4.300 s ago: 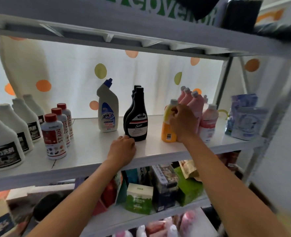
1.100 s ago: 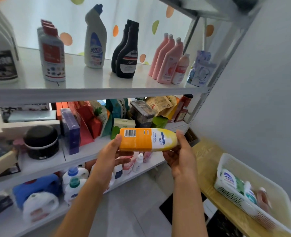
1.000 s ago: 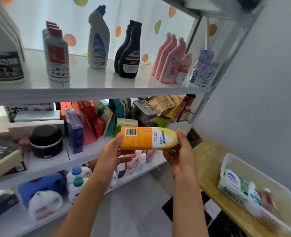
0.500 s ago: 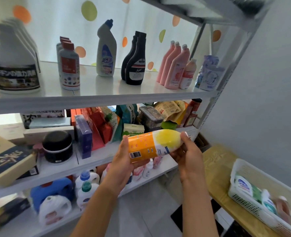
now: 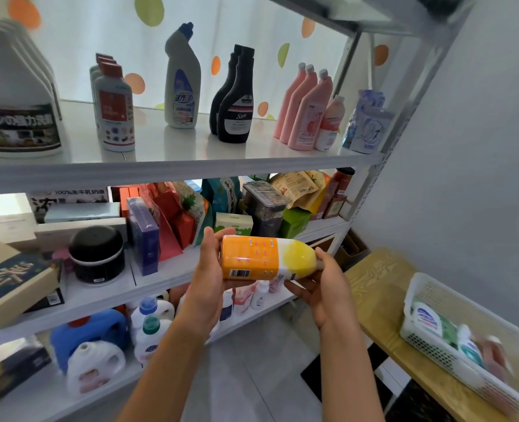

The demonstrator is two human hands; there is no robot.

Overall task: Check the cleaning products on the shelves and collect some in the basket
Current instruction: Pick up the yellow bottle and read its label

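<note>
Before the shelves (image 5: 173,170), a bottle (image 5: 267,257) is held sideways. Base is gripped by left hand (image 5: 205,287), neck by right hand (image 5: 325,287).

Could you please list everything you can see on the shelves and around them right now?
Big white jugs: several, top shelf, far left.
Red-capped bottles: three, white.
Toilet cleaner: one, white, blue cap.
Black bottles: two.
Pink bottles: three, top shelf, right.
Pouches: pale blue, shelf's right end.
Boxes and bags: mixed, middle shelf.
Detergent jugs: blue and white, lower shelf.
Basket: one, white, on wooden table, holding bottles.
Orange-yellow bottle: one, sideways, held.
Left hand: grips its base.
Right hand: holds its cap end.
</note>
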